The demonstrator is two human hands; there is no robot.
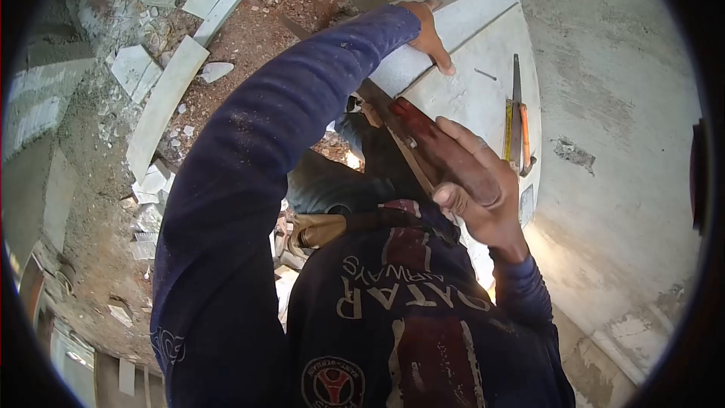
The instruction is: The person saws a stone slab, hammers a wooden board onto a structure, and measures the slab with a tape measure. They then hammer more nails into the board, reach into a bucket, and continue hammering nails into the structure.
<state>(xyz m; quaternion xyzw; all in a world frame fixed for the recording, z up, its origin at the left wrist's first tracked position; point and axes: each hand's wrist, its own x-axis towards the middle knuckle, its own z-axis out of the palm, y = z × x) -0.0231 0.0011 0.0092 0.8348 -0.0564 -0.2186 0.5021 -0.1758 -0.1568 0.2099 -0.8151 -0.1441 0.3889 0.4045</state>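
Observation:
My left hand [432, 34] presses down on a white board [476, 98] near its upper edge, thumb stretched apart from the fingers. My right hand [491, 208] is wrapped loosely round the reddish-brown handle [445, 153] of a long tool. Its dark narrow blade [373, 95] runs up and left beneath my left sleeve, and a pointed tip [293, 27] shows beyond the sleeve. Whether the blade has teeth cannot be seen. A dark straight seam crosses the board beside my left thumb, with a nail [485, 74] to its right.
On the board's right side lie a dark metal strip [516, 87], a yellow strip [508, 130] and an orange-handled tool [524, 132]. Broken white pieces [168, 102] and reddish rubble [226, 79] cover the ground at left. A concrete wall [612, 106] stands at right.

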